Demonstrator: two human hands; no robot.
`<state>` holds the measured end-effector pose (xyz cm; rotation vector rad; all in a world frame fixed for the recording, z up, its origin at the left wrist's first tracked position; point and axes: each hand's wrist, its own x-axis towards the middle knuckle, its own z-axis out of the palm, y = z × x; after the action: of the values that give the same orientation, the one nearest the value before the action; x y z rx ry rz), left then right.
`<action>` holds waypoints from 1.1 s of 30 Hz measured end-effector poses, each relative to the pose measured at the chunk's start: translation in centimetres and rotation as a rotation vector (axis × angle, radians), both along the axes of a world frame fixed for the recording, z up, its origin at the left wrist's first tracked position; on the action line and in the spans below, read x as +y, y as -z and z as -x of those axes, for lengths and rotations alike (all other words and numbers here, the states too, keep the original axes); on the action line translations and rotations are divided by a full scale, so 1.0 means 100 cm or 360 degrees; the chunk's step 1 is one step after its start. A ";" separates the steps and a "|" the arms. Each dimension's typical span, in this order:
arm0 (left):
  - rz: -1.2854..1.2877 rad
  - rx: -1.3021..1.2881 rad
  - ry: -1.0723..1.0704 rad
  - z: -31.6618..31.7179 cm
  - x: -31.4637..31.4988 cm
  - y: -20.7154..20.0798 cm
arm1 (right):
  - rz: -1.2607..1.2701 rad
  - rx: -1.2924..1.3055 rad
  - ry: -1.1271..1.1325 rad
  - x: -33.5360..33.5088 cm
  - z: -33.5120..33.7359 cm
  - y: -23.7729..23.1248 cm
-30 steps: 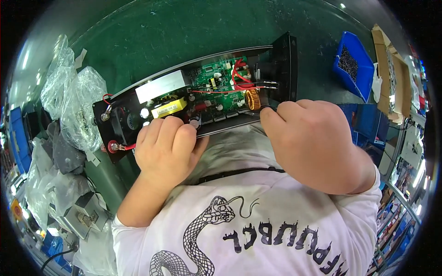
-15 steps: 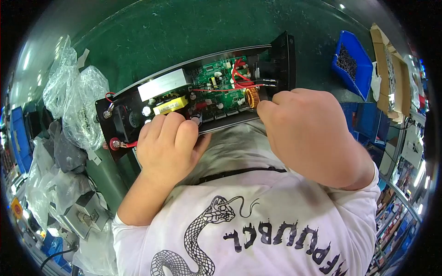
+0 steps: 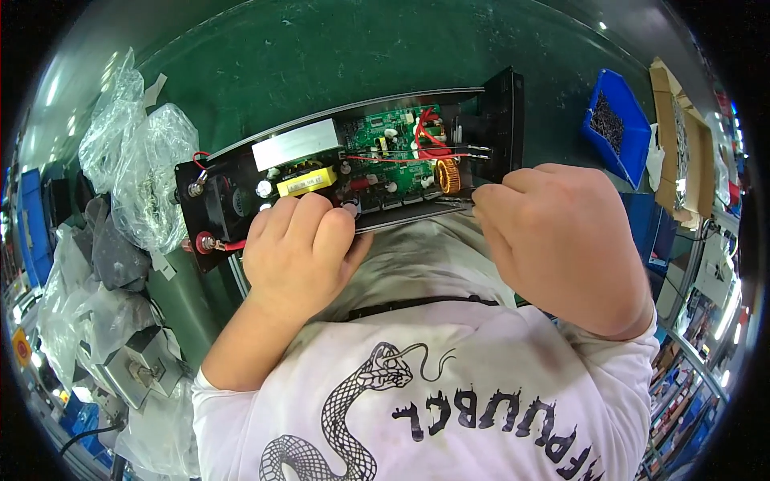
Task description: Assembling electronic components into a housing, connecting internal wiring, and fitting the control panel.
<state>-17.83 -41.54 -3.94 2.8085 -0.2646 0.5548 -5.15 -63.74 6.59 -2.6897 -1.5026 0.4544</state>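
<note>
An uncovered long black metal case [image 3: 505, 136], which looks like a power inverter, lies across the table before me. Inside are a green circuit board [image 3: 385, 128], a silver block [image 3: 297, 144], a yellow-wrapped transformer [image 3: 307, 182] and a copper-wound coil [image 3: 449, 175]. My left hand [image 3: 297, 248] is closed over the case's near wall, its fingertips beside the transformer. By the coil, my right hand [image 3: 553, 236] is closed on a slim grey metal tool [image 3: 455, 202], whose pointed end reaches along the near wall. Fingers hide its rear part, so its exact kind is unclear.
Clear plastic bags [image 3: 148, 176] and a silver metal box [image 3: 144, 365] lie on the left. At the right stand a blue bin [image 3: 634, 140] of small dark screws and a cardboard box [image 3: 698, 160]. Green table surface [image 3: 337, 48] stretches beyond the case.
My right hand has drawn slightly right and nearer, away from the coil, and the slim tool's end now shows. The left hand keeps its hold; the whole view has shifted a little.
</note>
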 end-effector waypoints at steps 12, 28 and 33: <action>-0.0008 0.0011 -0.0008 0.000 -0.001 -0.001 | 0.0021 0.0053 -0.0044 0.004 -0.002 0.010; -0.0008 0.0000 0.0003 0.001 0.000 0.000 | 0.0033 -0.0021 -0.0009 0.002 0.003 0.013; 0.0004 0.0007 -0.0011 0.002 0.000 0.002 | -0.0102 0.0011 0.0093 -0.002 -0.001 -0.004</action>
<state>-18.01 -41.52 -4.09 2.8088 -0.2534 0.5500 -5.09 -63.97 7.04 -2.6721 -1.4072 0.4053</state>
